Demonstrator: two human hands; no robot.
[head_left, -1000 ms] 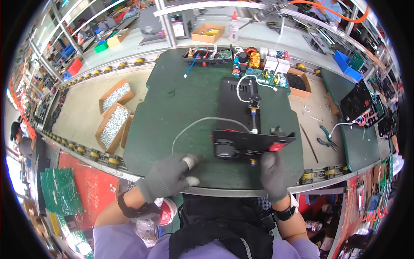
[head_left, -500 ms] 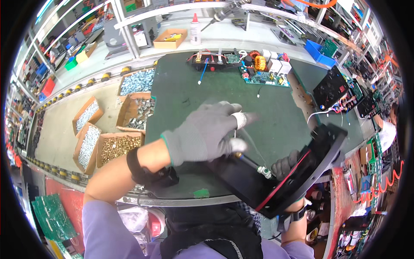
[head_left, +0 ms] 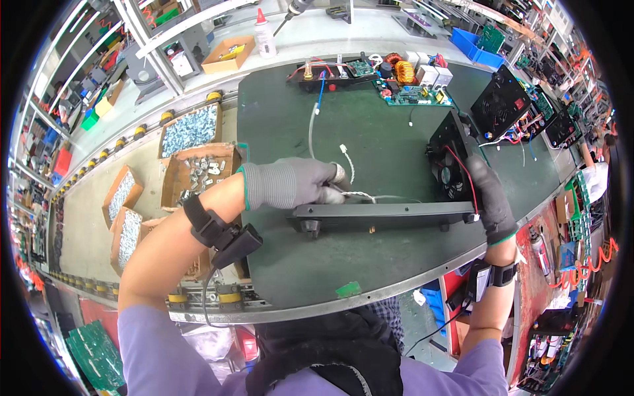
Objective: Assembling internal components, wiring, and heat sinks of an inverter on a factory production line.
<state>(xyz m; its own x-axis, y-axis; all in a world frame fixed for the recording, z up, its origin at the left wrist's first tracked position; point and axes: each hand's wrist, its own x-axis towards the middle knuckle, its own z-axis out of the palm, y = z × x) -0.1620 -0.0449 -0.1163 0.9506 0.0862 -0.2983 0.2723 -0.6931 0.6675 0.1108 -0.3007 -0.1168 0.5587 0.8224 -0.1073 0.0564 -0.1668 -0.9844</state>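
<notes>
An L-shaped black metal housing (head_left: 389,210) rests on the green work surface. Its end panel stands upright on the right and carries a fan (head_left: 454,177) and a red wire (head_left: 462,168). My gloved right hand (head_left: 490,198) grips the outer side of that panel near the corner. At the housing's left end, my gloved left hand (head_left: 300,183) is closed, fingertips pinching a white twisted cable (head_left: 356,194). One connector end of white cable lies beyond the hand. From the same fingers a clear tube (head_left: 312,135) runs away toward the back.
At the back lie a black panel with wires (head_left: 323,84) and a circuit board with coils (head_left: 413,92). Boxes of metal parts (head_left: 191,129) stand left beside rollers (head_left: 165,117). Another black unit (head_left: 500,102) stands right, near a blue bin (head_left: 477,49).
The housing has turned from a tilt in my right hand to lying on the surface. My left hand has come down to the cable; my right hand has moved up along the panel.
</notes>
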